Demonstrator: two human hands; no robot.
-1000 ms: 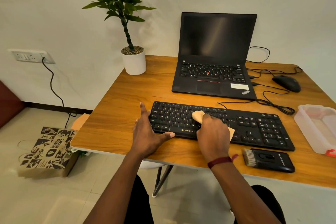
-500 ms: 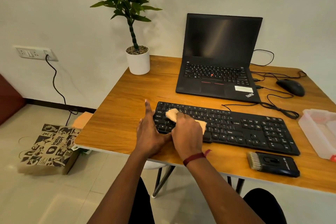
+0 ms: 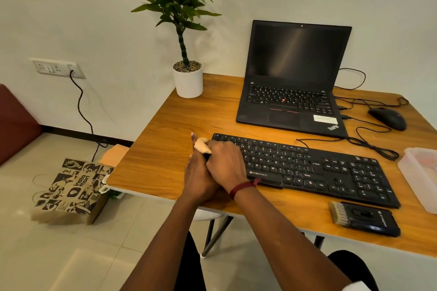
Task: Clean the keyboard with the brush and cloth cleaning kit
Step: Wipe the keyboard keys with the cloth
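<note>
Keyboard [image 3: 307, 168], black: lay flat on wooden table [image 3: 177, 125]; cloth [image 3: 202, 145], beige: clamped in curled fingers of right hand [image 3: 225, 163] at keyboard's left end; left hand [image 3: 197, 177]: fingers straight, together, set against keyboard's left edge; brush [image 3: 364, 218]: lay near table's front edge, just beside keyboard.

Matt black plastic keyboard [image 3: 314, 168], soft beige cloth [image 3: 201, 145], glossy grained wooden desk [image 3: 179, 123], printed paper bag [image 3: 71, 190].

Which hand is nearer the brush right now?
Right. The right hand, gripping the cloth at the left end of the keyboard, is left of the brush; the left hand is farther left.
</note>
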